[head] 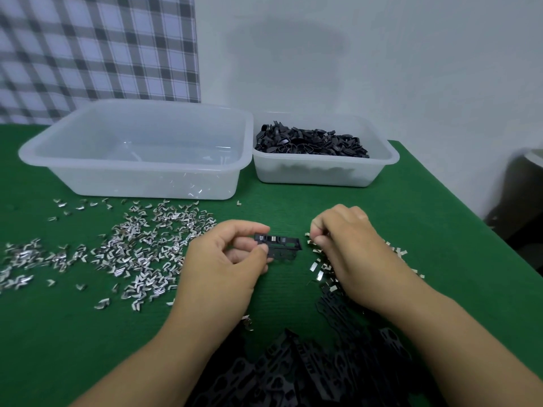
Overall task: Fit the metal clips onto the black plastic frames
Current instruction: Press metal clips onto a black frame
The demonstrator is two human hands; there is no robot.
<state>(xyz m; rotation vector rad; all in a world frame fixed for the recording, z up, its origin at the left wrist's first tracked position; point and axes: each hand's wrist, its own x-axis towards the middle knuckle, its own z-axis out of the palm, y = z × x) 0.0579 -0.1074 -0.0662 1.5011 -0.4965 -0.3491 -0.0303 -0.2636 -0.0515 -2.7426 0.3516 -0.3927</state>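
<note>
My left hand pinches a black plastic frame by its left end, just above the green table; a couple of silvery clips sit in its top edge. To its right my right hand has its fingers curled down over a small heap of metal clips; what the fingertips hold is hidden. A wide scatter of loose metal clips lies on the left of the table. A pile of black frames lies near the front edge between my forearms.
Two translucent plastic tubs stand at the back: a large one holding a few clips, and a smaller one full of black plastic parts. The green table ends at the right, by a dark object.
</note>
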